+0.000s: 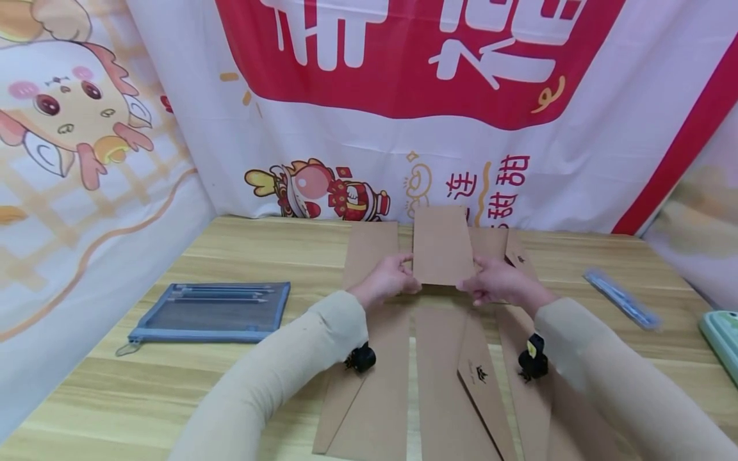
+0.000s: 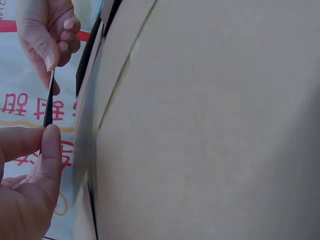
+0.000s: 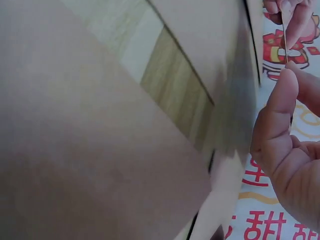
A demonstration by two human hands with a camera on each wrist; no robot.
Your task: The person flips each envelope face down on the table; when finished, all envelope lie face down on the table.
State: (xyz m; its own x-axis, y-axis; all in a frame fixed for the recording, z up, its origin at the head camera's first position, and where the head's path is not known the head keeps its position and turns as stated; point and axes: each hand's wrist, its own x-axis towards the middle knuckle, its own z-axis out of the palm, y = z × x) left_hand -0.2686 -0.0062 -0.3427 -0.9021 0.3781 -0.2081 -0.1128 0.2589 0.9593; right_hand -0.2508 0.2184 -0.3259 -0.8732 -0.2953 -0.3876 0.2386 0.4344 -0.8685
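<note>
A brown kraft-paper envelope (image 1: 442, 246) is pinched at its near corners by both hands, plain side toward the head camera, at the back of the table. My left hand (image 1: 389, 278) grips its left edge between thumb and fingers; the right hand (image 1: 497, 280) pinches the right edge. In the left wrist view the envelope is seen edge-on between the left hand (image 2: 30, 185) and the other hand. Under and around it lie several similar brown envelopes (image 1: 383, 378), some with a slanted flap (image 1: 481, 384) bearing a black crown print.
To the left lies a blue mesh zip pouch (image 1: 221, 320) with pencils inside. On the right are a blurred blue-clear slim packet (image 1: 623, 298) and a green case (image 1: 723, 339) at the frame edge. A printed cloth (image 1: 323, 141) hangs behind the wooden table (image 1: 242, 250).
</note>
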